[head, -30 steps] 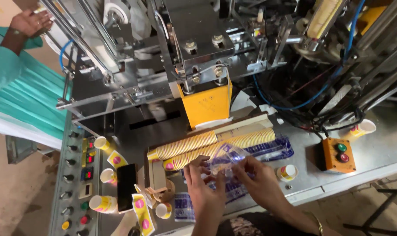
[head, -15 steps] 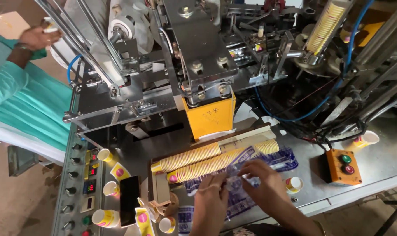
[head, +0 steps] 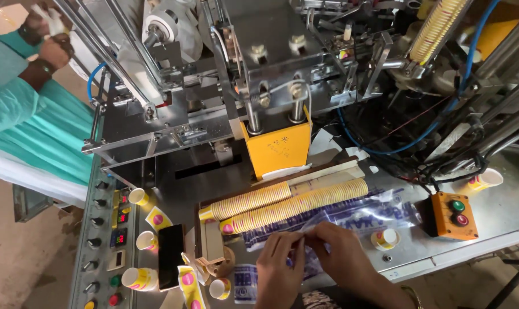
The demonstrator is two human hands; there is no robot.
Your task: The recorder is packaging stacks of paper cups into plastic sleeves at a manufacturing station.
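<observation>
My left hand (head: 277, 269) and my right hand (head: 338, 252) meet at the near edge of the machine bed, fingertips pinching a clear printed plastic sleeve bag (head: 351, 217) between them. The bag lies flat beneath and to the right of my hands. Just beyond them lie two long horizontal stacks of nested yellow paper cups (head: 293, 203), side by side on the metal bed. A yellow metal block (head: 276, 150) of the cup machine hangs above the stacks.
A control panel (head: 108, 240) with knobs and buttons runs along the left edge, with loose cups (head: 138, 278) and a black phone (head: 170, 256) beside it. An orange button box (head: 452, 216) sits at right. Another person in a teal garment (head: 30, 114) stands far left.
My hands have drawn closer together and nearer to me, now pinching the bag's edge. The view has shifted down slightly. The other person's hands have come together.
</observation>
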